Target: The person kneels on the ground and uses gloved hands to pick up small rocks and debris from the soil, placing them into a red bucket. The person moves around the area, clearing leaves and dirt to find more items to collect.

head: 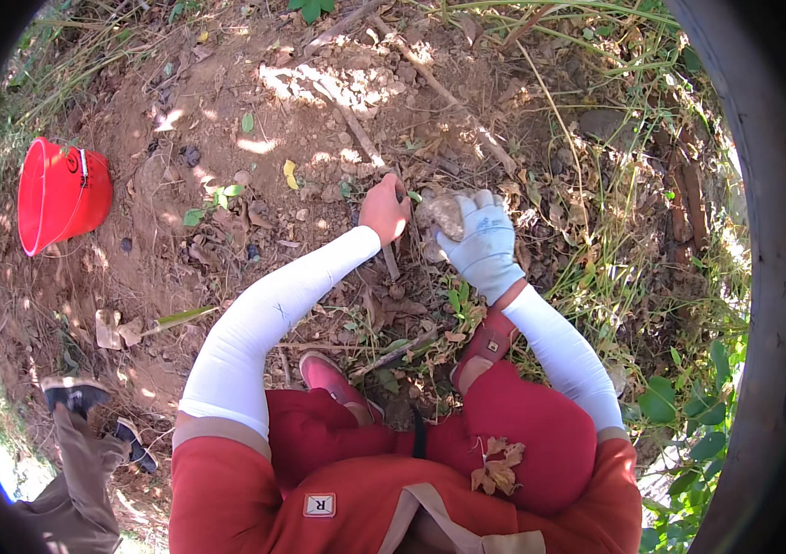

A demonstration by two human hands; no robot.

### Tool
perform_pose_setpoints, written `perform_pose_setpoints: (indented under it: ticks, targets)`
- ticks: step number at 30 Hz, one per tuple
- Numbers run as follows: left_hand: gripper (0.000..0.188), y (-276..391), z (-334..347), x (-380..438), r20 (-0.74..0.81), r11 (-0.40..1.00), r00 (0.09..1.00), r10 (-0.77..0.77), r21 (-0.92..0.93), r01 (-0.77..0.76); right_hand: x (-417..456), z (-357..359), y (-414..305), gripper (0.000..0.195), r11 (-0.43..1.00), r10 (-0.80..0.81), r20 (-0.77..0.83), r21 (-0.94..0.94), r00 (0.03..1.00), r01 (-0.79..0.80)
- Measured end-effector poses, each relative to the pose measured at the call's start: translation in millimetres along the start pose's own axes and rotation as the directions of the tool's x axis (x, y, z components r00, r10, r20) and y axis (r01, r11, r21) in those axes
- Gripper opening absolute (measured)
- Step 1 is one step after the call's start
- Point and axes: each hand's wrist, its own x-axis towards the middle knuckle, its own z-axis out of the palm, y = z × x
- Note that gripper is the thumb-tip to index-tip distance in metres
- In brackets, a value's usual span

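Observation:
My right hand [484, 242], in a pale blue work glove, grips a rough, light-brown stone [445, 216] just above the soil. Close to its left is my bare left hand [384, 210], its fingers curled downward. A wooden stick [363, 138] runs to the far side of this hand, and a length of stick [391, 263] shows again on the near side. My fingers hide whether they hold the stick or something small. Dry leaves and twigs lie around both hands.
A red plastic bucket [64, 197] lies tipped on its side at the left. Another long branch [451, 104] lies beyond my hands. Another person's legs [81, 450] are at the lower left. Grass [593, 291] and leafy plants [701, 415] grow on the right.

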Motion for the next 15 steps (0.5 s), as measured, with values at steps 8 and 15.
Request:
perform_pose_setpoints:
  ticks: [8, 15]
  targets:
    - [0.020, -11.4, -8.8, 6.6, -0.046, 1.000, 0.999, -0.015, 0.007, 0.016, 0.9, -47.2, -14.8, 0.057, 0.997, -0.062, -0.388, 0.010, 0.919, 0.072]
    - [0.021, -3.5, -2.2, 14.5, -0.071, 0.997, 0.995, 0.074, -0.025, -0.076, 2.8, -6.5, -5.2, 0.053, 0.998, -0.036, -0.014, -0.060, 0.999, 0.035]
